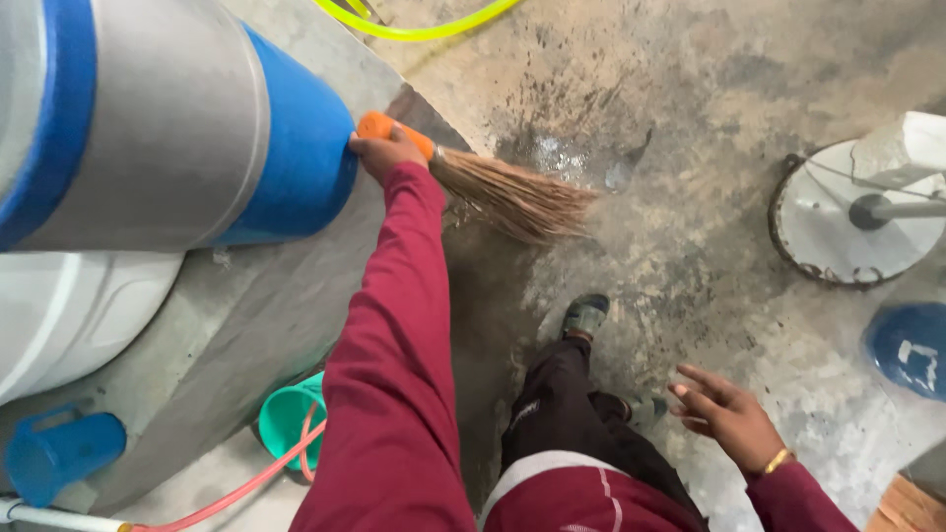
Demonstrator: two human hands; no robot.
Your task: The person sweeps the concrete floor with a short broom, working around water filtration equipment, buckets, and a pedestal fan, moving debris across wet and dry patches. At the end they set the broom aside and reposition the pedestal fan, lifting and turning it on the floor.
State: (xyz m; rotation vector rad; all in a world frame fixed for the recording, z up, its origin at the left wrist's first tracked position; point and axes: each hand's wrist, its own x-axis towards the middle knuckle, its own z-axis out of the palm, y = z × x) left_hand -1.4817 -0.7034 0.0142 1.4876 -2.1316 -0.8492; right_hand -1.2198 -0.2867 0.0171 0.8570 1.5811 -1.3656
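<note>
Left hand: left hand (382,154) is reaching forward at the end of a maroon sleeve (389,335), fingers wrapping tightly around the orange handle of a broom (493,187).
Right hand: right hand (724,414) is hanging low and free, fingers spreading loosely, holding nothing; a gold bangle is showing at its wrist.
Broom position: it is lying low over the wet concrete floor (709,118), just beside the blue end of a large grey and blue drum (197,128).
Broom axis: its long axis is running left to right and tilting slightly downward, handle at the left, straw bristles pointing right and fanning onto the floor.
Feet: a sandalled foot (585,315) is standing just below the bristles.
Surroundings: a green bucket (291,419) is sitting by the sleeve, a small blue container (59,453) at lower left, a yellow-green hose (414,25) curving along the top, a round white base (857,222) at right.
</note>
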